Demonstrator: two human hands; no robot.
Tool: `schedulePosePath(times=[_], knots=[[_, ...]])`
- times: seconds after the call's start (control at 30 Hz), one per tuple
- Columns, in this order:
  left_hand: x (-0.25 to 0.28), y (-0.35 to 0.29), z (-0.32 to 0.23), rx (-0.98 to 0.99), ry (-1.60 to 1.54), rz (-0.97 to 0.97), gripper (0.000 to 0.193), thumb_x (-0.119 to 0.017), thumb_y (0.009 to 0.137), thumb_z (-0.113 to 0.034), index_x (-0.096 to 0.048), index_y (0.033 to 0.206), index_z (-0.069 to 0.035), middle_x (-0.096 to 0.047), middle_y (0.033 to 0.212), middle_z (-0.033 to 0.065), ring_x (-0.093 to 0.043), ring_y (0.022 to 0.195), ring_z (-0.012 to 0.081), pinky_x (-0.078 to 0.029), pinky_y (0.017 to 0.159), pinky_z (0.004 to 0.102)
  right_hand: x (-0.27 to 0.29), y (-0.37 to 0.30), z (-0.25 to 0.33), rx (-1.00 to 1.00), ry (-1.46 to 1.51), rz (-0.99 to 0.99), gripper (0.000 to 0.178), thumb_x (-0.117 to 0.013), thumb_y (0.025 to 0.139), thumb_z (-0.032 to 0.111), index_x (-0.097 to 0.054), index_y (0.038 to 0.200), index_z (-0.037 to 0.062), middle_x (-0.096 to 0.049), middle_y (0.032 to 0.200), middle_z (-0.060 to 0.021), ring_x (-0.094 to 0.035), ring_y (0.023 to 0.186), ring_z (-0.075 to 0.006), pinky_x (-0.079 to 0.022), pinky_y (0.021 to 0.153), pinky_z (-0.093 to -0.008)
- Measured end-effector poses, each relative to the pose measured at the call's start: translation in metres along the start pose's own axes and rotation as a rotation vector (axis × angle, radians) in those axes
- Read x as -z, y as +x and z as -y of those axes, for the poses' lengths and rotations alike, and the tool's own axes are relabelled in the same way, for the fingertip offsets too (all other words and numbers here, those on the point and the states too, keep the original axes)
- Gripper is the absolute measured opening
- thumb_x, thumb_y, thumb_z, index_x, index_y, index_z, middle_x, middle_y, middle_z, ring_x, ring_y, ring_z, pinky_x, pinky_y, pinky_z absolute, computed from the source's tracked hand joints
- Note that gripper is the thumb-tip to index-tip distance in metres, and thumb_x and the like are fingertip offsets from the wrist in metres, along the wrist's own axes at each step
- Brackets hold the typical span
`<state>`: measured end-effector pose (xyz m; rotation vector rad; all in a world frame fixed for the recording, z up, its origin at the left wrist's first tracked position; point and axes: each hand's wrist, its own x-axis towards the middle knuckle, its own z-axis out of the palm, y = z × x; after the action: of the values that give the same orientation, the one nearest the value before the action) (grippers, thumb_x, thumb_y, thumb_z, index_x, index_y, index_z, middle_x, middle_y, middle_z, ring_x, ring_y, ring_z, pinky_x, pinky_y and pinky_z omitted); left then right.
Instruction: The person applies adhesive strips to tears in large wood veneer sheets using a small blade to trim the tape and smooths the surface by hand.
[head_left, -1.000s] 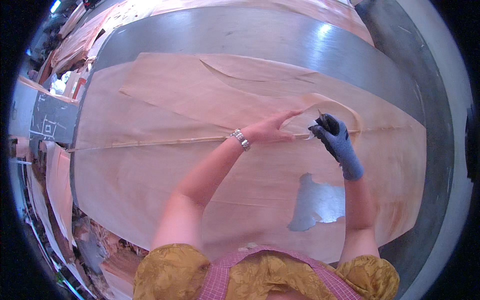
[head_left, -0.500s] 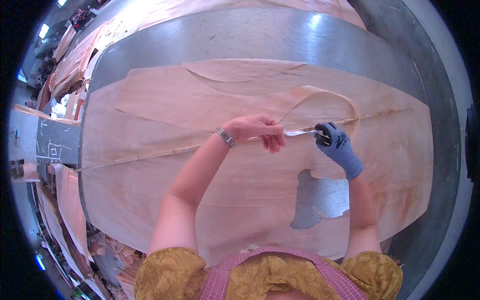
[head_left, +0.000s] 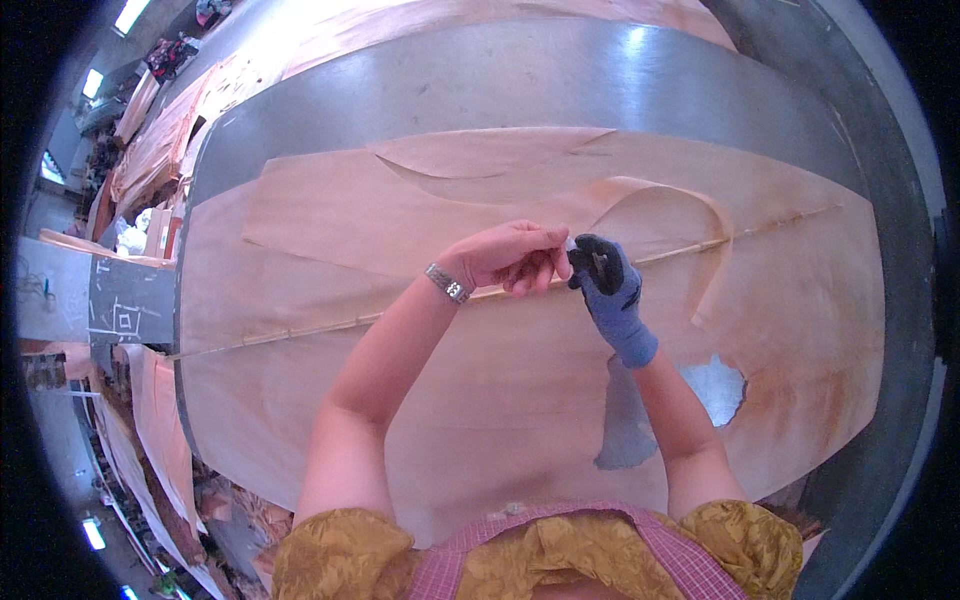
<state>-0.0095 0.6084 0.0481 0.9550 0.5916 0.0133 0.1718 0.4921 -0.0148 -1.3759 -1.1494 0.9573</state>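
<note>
My bare left hand (head_left: 512, 258), with a metal watch (head_left: 446, 283) on the wrist, has its thumb and forefinger pinched on a small white strip (head_left: 570, 244). Against those fingertips is my right hand (head_left: 608, 290), in a blue glove with black fingers, curled closed. What the right fingers hold is mostly hidden; a small pale edge shows between them. Beneath both hands lies a large thin wood veneer sheet (head_left: 500, 390), crossed by a long narrow stick (head_left: 320, 326). A loose veneer strip (head_left: 722, 225) curves to the right of my right hand.
The veneer rests on a grey metal table (head_left: 450, 85); a ragged hole (head_left: 715, 390) in it, partly behind my right forearm, shows the metal. More veneer sheets (head_left: 165, 165) are heaped at the far left. A grey panel with chalk marks (head_left: 128, 305) adjoins the left edge.
My right hand has moved left to meet my left hand. The white strip stretched between them is now mostly hidden. The curved veneer strip's end now hangs down to the right.
</note>
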Motion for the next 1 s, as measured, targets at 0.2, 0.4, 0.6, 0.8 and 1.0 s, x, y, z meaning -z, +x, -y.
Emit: schedulePosePath(times=[0.2,0.4,0.6,0.8,1.0], knots=[[0.018,0.026,-0.02,-0.035,-0.024,-0.119,0.055,-0.041,0.102,-0.048,-0.066,0.078,-0.006,-0.062,0.056,0.0015,-0.054,0.038,0.0075,-0.038,0.032,0.0192,0.014,0.048,-0.005,0.062,0.13,0.074,0.018,-0.061,0.093,0.004,-0.063,0.11,-0.0003,-0.07,0.088,-0.005,-0.06,0.063,-0.008,-0.05,0.056,-0.0243],[0.076,0.055,-0.043,-0.301,-0.206,-0.258,0.05,-0.043,0.101,-0.05,-0.067,0.088,-0.008,-0.067,0.071,0.0024,-0.058,0.047,0.0084,-0.044,0.039,0.021,0.049,0.107,0.019,-0.36,0.232,0.153,0.02,-0.064,0.094,0.02,-0.067,0.105,0.0037,-0.07,0.078,-0.007,-0.044,0.046,-0.0039,-0.033,0.042,-0.0192],[0.066,0.099,-0.024,0.012,-0.1,-0.387,0.059,-0.048,0.095,-0.061,-0.068,0.094,-0.006,-0.067,0.08,0.0022,-0.056,0.054,0.0101,-0.04,0.043,0.022,0.055,0.133,0.04,-0.31,0.088,0.109,0.022,-0.064,0.094,0.02,-0.065,0.108,0.0024,-0.07,0.081,-0.0093,-0.049,0.047,-0.0063,-0.039,0.043,-0.0196],[0.062,0.132,-0.013,-0.298,-0.439,-0.424,0.037,-0.066,0.091,-0.047,-0.066,0.088,-0.01,-0.065,0.079,0.0007,-0.061,0.063,0.0101,-0.044,0.045,0.0212,0.056,0.132,0.04,-0.199,-0.041,0.195,0.033,-0.067,0.09,0.017,-0.059,0.119,0.0038,-0.071,0.095,-0.0097,-0.058,0.056,-0.01,-0.045,0.045,-0.0237],[0.043,0.121,-0.026,-0.279,-0.517,-0.582,0.024,-0.069,0.09,-0.035,-0.065,0.088,-0.012,-0.066,0.079,0.0019,-0.063,0.065,0.0118,-0.046,0.045,0.022,0.07,0.112,0.011,0.728,-1.21,-0.002,0.036,-0.07,0.085,0.019,-0.058,0.117,0.0109,-0.066,0.104,-0.009,-0.066,0.068,-0.0241,-0.053,0.056,-0.0367]])
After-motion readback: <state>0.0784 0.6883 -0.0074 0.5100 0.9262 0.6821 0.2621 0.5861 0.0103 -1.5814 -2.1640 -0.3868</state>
